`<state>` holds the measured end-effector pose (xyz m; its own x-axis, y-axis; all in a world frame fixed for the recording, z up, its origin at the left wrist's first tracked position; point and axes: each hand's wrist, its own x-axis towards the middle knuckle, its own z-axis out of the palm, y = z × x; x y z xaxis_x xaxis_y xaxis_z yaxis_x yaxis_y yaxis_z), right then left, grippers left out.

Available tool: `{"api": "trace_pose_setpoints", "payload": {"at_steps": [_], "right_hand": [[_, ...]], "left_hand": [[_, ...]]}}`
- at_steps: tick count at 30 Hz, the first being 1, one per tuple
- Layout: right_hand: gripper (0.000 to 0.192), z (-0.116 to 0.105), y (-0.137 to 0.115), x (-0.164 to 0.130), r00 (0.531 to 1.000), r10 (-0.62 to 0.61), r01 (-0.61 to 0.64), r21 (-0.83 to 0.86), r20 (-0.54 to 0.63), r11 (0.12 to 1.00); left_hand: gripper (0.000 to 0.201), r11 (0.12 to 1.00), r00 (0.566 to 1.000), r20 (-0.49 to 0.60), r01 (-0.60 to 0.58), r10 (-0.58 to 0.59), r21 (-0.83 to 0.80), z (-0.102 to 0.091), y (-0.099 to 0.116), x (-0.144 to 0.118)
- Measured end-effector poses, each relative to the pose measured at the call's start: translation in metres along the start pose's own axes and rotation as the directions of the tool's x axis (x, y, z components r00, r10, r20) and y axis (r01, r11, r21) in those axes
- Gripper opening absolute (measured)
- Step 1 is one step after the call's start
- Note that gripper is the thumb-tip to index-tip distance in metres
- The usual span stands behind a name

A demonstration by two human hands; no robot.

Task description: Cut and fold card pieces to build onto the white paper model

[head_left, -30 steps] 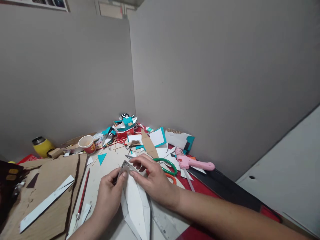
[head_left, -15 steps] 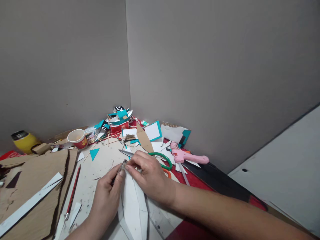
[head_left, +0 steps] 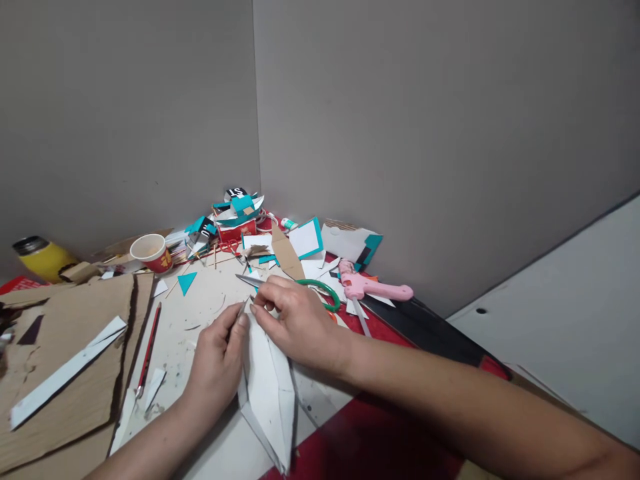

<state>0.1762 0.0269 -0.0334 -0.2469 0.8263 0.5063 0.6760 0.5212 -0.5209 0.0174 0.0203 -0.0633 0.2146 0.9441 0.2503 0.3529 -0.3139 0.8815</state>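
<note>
A long white paper boat shape with folded-up sides and a pointed near end lies between my hands. My left hand pinches its far tip from the left side. On the other side my right hand has thumb and fingers closed on the same tip. The fingers cover most of that end. Just beyond my right hand lie scissors with a green handle, their blades pointing left and partly hidden behind the hand.
A pink glue gun lies right of the scissors. Brown cardboard with a white strip covers the left. Near it are a red pencil and a paper cup. Paper scraps and a teal paper boat sit at the back.
The view has tilted down slightly, so things appear higher and more of the paper boat's near end shows. Both hands stay pinched at its far tip.
</note>
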Motion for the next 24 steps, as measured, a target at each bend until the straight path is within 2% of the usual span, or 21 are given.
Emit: {"api": "trace_pose_setpoints", "payload": {"at_steps": [8,11,14,20,24], "right_hand": [[0.015,-0.0048,-0.0002,0.0017,0.998,0.015,-0.013,-0.025,0.064,1.0],[0.016,-0.0041,0.0015,0.0035,0.997,0.055,-0.056,0.029,0.047,0.998],[0.008,-0.0034,0.0035,0.0059,0.993,0.111,-0.114,0.125,0.034,0.986],[0.012,-0.002,0.0027,0.0073,0.993,0.052,-0.084,0.333,0.104,0.939],[0.014,0.0044,0.0023,0.0042,0.996,0.059,-0.079,0.357,0.068,0.931]], "left_hand": [[0.028,0.997,0.999,-0.006,-0.042,0.043,0.071,0.0003,0.0004,-0.0005],[0.029,0.998,0.999,-0.006,-0.045,0.045,0.053,-0.0008,-0.0002,-0.0001],[0.031,0.999,0.999,-0.011,-0.038,0.038,0.022,-0.0023,0.0006,0.0006],[0.029,1.0,1.0,-0.028,-0.013,0.013,-0.001,-0.0039,0.0043,0.0014],[0.027,1.0,0.999,-0.031,-0.022,0.022,0.02,-0.0045,0.0029,0.0025]]}}
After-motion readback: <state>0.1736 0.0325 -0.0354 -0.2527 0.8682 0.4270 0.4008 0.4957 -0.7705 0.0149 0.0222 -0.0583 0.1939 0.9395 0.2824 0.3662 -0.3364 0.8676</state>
